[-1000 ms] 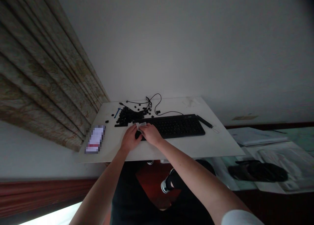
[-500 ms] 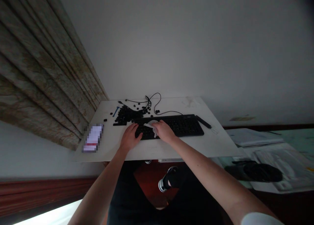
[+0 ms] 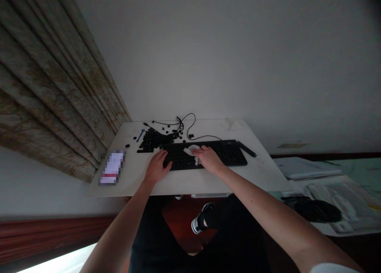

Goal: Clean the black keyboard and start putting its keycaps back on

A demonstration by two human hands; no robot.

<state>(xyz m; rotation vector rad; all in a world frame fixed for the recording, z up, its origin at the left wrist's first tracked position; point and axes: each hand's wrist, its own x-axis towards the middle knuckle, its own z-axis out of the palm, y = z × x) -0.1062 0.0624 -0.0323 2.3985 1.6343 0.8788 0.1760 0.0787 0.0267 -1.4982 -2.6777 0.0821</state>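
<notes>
A black keyboard (image 3: 230, 153) lies across the table in front of me, its cable running off the back edge. At its left end my left hand (image 3: 155, 168) grips it, fingers over the far side and thumb at the near side. Near the keyboard's middle my right hand (image 3: 209, 159) is closed on a crumpled white tissue (image 3: 190, 150), pressed to the keyboard's face. The part of the tissue under my fingers is hidden. Behind the left end a heap of loose black keycaps (image 3: 154, 138) is piled, with several scattered around it.
A blue tool (image 3: 140, 135) lies left of the heap. The black cable (image 3: 190, 126) loops at the back. A phone (image 3: 112, 167) lies at the table's left, and a dark brush-like stick (image 3: 247, 148) at the keyboard's right end. Papers and a black bag (image 3: 318, 209) sit off to the right.
My right hand has slid to the right along the keyboard with the tissue. My left hand has stayed at the left end.
</notes>
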